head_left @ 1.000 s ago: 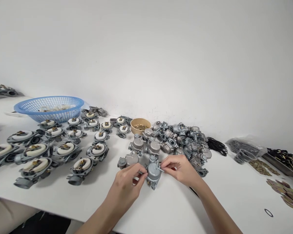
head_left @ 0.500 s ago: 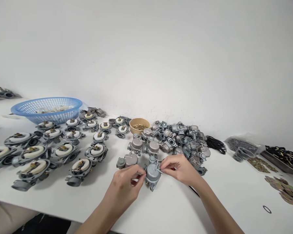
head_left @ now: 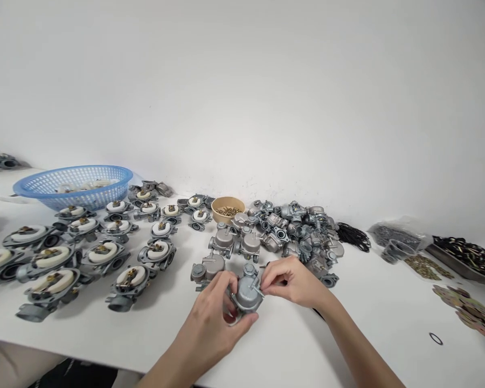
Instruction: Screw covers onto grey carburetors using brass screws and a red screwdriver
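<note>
Since a moment ago, left hand has slid under the grey carburetor, fingers wrapped around it. Right hand pinches its top fitting above the tabletop.

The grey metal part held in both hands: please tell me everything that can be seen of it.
The carburetor looks like cast grey metal with a dull shine. A rounded bowl faces the camera, a small round cap sits at its top, and a thin pin sticks out on its right. It is tilted, at or just above the white table, in front of similar units. The left hand cups it from below and the left; the right hand pinches the pin side with its fingertips.
</note>
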### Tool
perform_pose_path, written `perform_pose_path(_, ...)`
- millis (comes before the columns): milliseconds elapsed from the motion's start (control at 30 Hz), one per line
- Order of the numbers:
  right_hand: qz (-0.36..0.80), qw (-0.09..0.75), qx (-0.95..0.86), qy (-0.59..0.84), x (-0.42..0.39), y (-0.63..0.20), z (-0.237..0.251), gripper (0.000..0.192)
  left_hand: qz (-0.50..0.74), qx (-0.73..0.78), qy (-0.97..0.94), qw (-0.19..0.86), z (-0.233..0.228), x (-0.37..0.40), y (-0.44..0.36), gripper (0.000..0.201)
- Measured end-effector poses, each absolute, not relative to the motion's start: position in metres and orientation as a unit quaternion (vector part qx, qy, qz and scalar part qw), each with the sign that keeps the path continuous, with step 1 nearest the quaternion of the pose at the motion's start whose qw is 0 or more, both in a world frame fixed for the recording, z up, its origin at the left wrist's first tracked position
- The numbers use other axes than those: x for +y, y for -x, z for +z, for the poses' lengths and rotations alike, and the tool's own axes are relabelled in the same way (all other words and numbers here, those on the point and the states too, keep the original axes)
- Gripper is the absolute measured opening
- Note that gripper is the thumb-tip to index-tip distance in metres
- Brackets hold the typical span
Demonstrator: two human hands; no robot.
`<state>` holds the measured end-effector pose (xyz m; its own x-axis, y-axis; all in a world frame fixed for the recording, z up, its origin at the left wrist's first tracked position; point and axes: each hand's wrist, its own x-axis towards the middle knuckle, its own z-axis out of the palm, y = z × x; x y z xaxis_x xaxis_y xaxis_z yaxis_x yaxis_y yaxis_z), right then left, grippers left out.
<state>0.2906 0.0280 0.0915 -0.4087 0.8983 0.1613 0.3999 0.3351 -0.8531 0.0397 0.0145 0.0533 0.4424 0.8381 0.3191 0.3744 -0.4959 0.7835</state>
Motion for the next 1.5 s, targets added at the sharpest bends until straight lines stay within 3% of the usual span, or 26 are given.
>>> perform_pose_path(467,0.396,0.291,-0.783,0.382,0.017,-0.287,0.106,0.012,0.358,0.407,-0.810,0.223,0.043,0.009,-0.035,0.040)
perform_pose_path(633,0.386,0.281,-0.797,0.369,0.014,-0.285,0.112,0.012,0.411,0.353,-0.835,0.095,0.039,0.005,-0.036,0.041)
perform_pose_path(767,0.372,0.271,-0.804,0.376,0.011,-0.290,0.118,0.028,0.448,0.323,-0.834,0.015,0.036,0.000,-0.040,0.034)
perform_pose_path(867,0.335,0.272,-0.805,0.408,0.011,-0.297,0.119,0.035,0.445,0.320,-0.836,0.021,0.033,-0.002,-0.041,0.041)
perform_pose_path(1033,0.170,0.270,-0.784,0.532,0.019,-0.309,0.112,0.027,0.418,0.320,-0.848,0.061,0.029,0.000,-0.040,0.051)
perform_pose_path(1300,0.051,0.044,-0.736,0.673,0.028,-0.300,0.099,0.039,0.397,0.334,-0.846,0.123,0.026,0.004,-0.040,0.061)
perform_pose_path(1500,0.051,0.024,-0.754,0.654,0.027,-0.292,0.093,0.049,0.384,0.328,-0.850,0.149,0.028,0.007,-0.039,0.062)
